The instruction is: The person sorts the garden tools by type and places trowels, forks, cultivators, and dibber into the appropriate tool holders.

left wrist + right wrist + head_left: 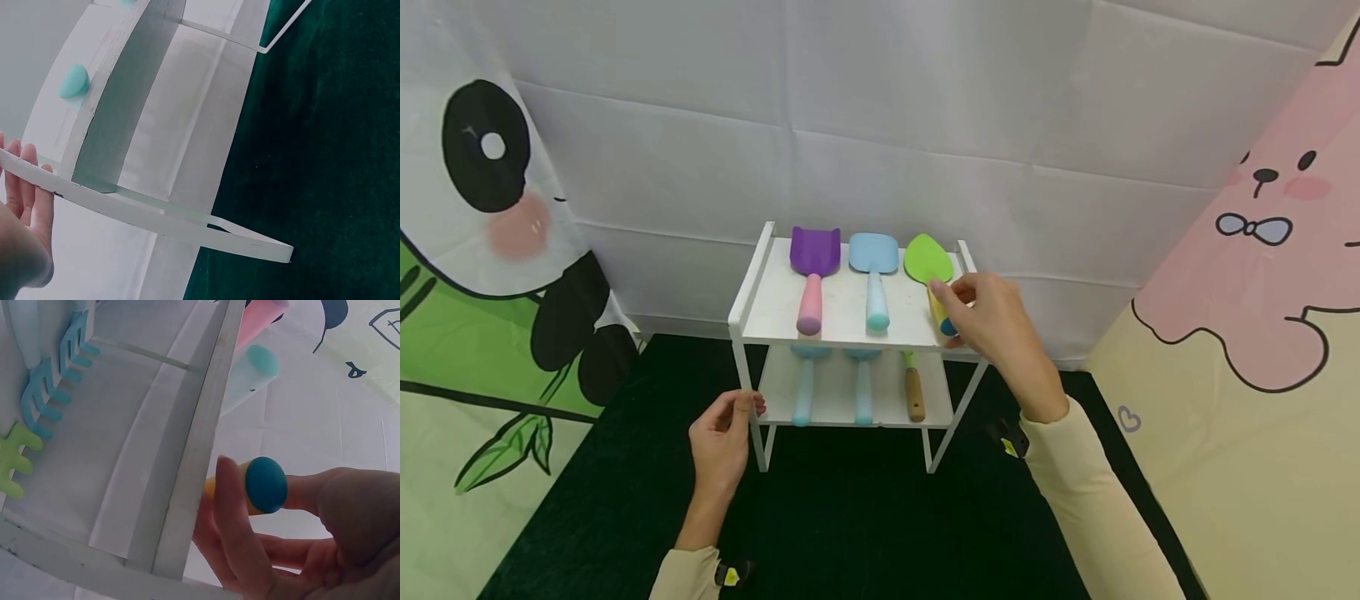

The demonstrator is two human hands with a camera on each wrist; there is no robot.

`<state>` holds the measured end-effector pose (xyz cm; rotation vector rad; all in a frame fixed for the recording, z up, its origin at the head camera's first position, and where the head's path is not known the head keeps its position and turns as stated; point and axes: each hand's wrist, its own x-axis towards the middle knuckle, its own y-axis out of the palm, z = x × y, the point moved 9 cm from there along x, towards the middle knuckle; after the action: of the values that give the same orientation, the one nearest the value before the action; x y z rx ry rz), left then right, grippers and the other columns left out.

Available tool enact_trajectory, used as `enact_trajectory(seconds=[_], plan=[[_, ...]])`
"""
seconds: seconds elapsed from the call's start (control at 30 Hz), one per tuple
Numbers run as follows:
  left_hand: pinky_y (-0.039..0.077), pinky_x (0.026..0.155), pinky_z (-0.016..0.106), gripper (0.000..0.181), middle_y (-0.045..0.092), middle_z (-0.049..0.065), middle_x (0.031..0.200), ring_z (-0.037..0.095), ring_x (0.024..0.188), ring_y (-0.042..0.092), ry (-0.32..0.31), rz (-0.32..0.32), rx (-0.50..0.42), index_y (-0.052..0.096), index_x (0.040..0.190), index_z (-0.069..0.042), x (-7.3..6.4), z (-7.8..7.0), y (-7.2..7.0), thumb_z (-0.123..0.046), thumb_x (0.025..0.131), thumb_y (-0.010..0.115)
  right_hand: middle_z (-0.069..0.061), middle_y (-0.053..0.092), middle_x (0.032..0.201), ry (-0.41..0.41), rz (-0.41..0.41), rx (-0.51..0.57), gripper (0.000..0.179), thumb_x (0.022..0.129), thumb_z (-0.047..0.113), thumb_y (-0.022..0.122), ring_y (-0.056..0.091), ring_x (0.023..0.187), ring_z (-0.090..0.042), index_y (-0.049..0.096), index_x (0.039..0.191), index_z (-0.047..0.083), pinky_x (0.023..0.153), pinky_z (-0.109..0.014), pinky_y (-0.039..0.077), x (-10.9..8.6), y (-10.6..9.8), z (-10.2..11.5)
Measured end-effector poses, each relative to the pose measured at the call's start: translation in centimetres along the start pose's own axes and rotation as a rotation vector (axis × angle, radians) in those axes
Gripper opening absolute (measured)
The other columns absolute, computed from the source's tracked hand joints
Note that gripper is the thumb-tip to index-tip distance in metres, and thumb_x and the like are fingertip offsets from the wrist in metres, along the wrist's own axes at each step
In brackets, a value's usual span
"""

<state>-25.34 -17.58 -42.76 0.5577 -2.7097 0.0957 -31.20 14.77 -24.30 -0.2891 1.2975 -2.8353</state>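
My right hand (996, 321) is at the right end of the white two-tier rack's top shelf (842, 321). Its thumb and fingers pinch the yellow handle of a toy trowel with a leaf-shaped green blade (928, 259). The handle's blue end (267, 485) pokes out between the fingers in the right wrist view. To its left lie a light blue shovel (874, 253) and a purple shovel (815, 252) with a pink handle. Down at the rack's left front leg (144, 217), my left hand (722, 442) holds the leg, fingers behind it.
On the lower shelf (887, 408) lie two light blue hand rakes (44, 394) and a green rake (14, 459) with a brown handle (914, 394). A white cloth (925, 100) hangs behind the rack. Dark green carpet (850, 517) covers the floor, with printed panels on both sides.
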Motion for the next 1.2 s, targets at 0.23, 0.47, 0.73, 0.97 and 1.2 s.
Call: enact_trajectory(seconds=[0.23, 0.47, 0.73, 0.97, 1.2], plan=[[0.054, 0.083, 0.016, 0.026, 0.07, -0.004, 0.091, 0.01, 0.084, 0.067, 0.02, -0.009, -0.013, 0.068, 0.1, 0.011, 0.0, -0.3, 0.0, -0.01, 0.108, 0.054, -0.022, 0.066, 0.117, -0.013, -0.037, -0.025, 0.041, 0.104, 0.032, 0.063, 0.072, 0.064, -0.022, 0.065, 0.123, -0.004, 0.059, -0.028, 0.059, -0.9, -0.6, 0.1], [0.053, 0.084, 0.017, 0.028, 0.071, 0.006, 0.093, 0.012, 0.086, 0.067, -0.001, -0.006, -0.017, 0.068, 0.101, 0.01, 0.0, -0.1, -0.1, -0.012, 0.108, 0.054, -0.019, 0.067, 0.111, -0.08, -0.124, -0.067, 0.034, 0.105, 0.027, 0.062, 0.068, 0.07, -0.026, 0.067, 0.12, -0.002, 0.057, -0.03, 0.058, -2.0, -1.7, 0.2], [0.053, 0.084, 0.016, 0.027, 0.071, 0.006, 0.094, 0.011, 0.086, 0.067, 0.004, -0.012, 0.0, 0.068, 0.102, 0.01, 0.1, 0.7, -0.1, -0.011, 0.108, 0.053, -0.017, 0.07, 0.1, -0.197, -0.275, -0.064, 0.023, 0.104, 0.017, 0.06, 0.064, 0.083, -0.029, 0.07, 0.11, -0.002, 0.068, -0.036, 0.055, -3.3, -3.0, -0.2], [0.053, 0.084, 0.016, 0.025, 0.072, 0.002, 0.095, 0.009, 0.087, 0.067, -0.005, -0.02, -0.007, 0.071, 0.103, 0.004, 0.6, 3.5, -0.3, -0.014, 0.108, 0.055, -0.015, 0.068, 0.088, -0.271, -0.398, -0.025, 0.016, 0.102, 0.012, 0.063, 0.062, 0.076, -0.025, 0.07, 0.103, -0.002, 0.067, -0.024, 0.05, -4.6, -4.0, -1.3], [0.052, 0.085, 0.014, 0.025, 0.071, -0.001, 0.094, 0.009, 0.087, 0.067, -0.005, -0.021, 0.002, 0.07, 0.103, 0.006, 0.4, 2.4, -0.2, -0.012, 0.108, 0.054, -0.015, 0.068, 0.089, -0.318, -0.447, 0.044, 0.018, 0.104, 0.013, 0.062, 0.065, 0.077, -0.024, 0.068, 0.107, -0.004, 0.064, -0.008, 0.046, -5.7, -4.3, -2.9]])
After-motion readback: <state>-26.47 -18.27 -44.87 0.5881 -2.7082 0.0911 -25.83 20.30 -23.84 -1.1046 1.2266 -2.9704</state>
